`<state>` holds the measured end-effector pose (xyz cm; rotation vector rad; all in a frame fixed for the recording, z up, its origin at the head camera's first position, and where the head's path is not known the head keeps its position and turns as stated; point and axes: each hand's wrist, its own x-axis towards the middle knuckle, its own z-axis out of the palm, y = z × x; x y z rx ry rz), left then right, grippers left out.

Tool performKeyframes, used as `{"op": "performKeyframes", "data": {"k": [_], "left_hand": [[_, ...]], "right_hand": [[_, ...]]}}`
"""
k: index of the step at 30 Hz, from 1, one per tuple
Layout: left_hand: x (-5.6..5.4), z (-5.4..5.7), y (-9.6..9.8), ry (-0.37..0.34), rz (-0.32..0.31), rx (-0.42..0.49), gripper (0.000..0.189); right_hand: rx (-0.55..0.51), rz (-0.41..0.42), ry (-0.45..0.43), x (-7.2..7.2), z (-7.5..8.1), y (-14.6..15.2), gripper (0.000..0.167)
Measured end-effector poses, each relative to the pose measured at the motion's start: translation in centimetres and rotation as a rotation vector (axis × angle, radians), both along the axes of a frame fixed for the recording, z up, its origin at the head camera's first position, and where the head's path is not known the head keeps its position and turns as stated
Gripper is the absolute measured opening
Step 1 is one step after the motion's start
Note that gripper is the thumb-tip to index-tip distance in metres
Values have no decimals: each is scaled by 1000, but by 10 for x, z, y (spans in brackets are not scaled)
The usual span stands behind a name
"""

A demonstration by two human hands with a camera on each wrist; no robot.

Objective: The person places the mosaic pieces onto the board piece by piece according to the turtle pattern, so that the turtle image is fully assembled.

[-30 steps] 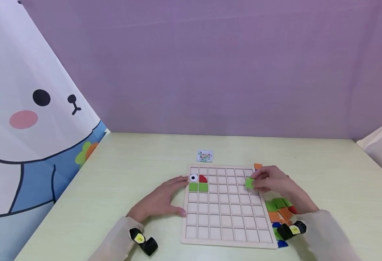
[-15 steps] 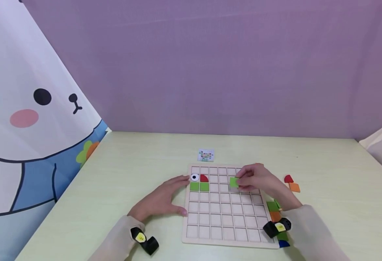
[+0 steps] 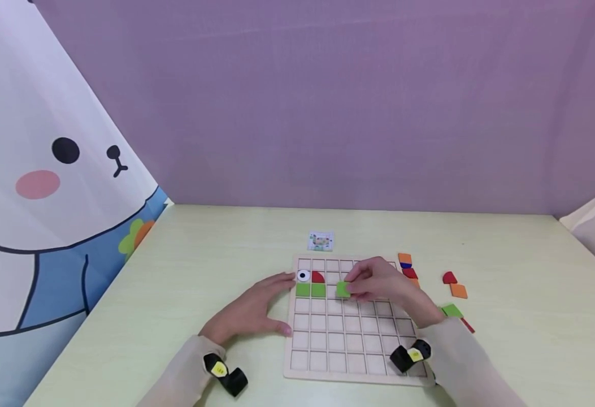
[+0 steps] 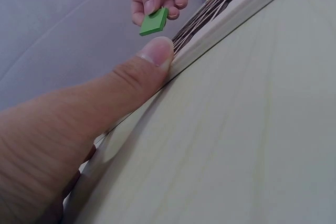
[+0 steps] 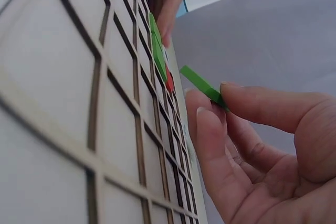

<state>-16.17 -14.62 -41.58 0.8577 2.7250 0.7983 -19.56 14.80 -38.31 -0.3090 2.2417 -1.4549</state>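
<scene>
My right hand point(image 3: 378, 282) pinches a green square tile point(image 3: 343, 289) between thumb and fingers, above the wooden grid board point(image 3: 358, 380). In the right wrist view the tile point(image 5: 202, 86) is tilted and clear of the grid. My left hand point(image 3: 248, 311) touches the board's left edge, fingers and thumb spread, with the thumb point(image 4: 155, 53) against the side of the frame. At the board's upper left lie a round eye tile point(image 3: 303, 276), a red quarter-round tile point(image 3: 318, 277) and two green tiles point(image 3: 310, 290) side by side below them.
A small printed picture card point(image 3: 320, 241) lies behind the board. Along the board's right side are orange tiles point(image 3: 458, 291), red pieces point(image 3: 449, 277) and a green tile point(image 3: 451, 310). The right forearm covers part of that side. A purple cloth point(image 3: 328, 113) hangs behind the table.
My right hand has moved left across the board with the green tile, from its right edge toward the two green tiles. My left hand stays at the board's left edge.
</scene>
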Motion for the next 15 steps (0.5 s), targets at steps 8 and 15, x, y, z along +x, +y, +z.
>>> {"op": "performKeyframes", "data": {"k": [8,15], "left_hand": [[0,0,0,2,6,0,99],[1,1,0,-10,14,-3,98]], "right_hand": [[-16,40,16,2,-2,-15,19],[-19,69,-10,5,-5,-27,16]]}}
